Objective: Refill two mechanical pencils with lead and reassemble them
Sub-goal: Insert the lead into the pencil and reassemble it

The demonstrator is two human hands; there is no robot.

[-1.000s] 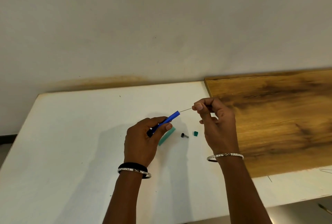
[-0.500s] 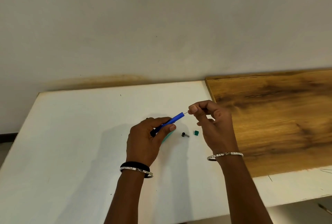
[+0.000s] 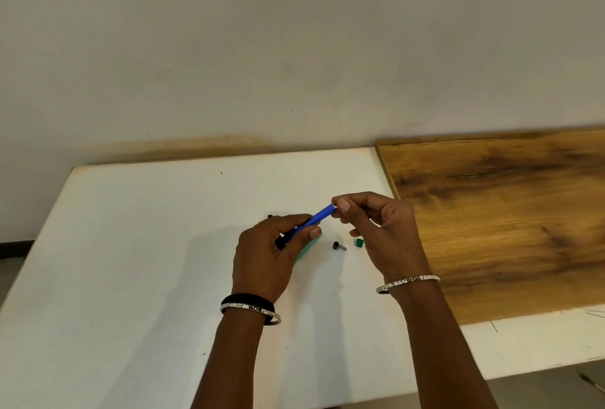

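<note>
My left hand point(image 3: 271, 251) grips a blue mechanical pencil point(image 3: 319, 218) by its lower end, its open top tilted up to the right. My right hand point(image 3: 376, 231) has its thumb and forefinger pinched together right at that top end; no lead shows outside the barrel. Under my left fingers lies a teal pencil barrel point(image 3: 306, 249), mostly hidden. A small black and grey cap piece point(image 3: 339, 246) and a small green cap point(image 3: 359, 242) lie on the white table point(image 3: 131, 261) between my hands.
A brown wooden board point(image 3: 507, 218) covers the table's right part, close to my right hand. A plain wall stands behind the table. A few thin leads point(image 3: 594, 313) lie at the far right near the board's front edge.
My right hand has moved left to the blue pencil's top, and the thin lead that stuck out between them is no longer visible. My left hand has kept its hold.
</note>
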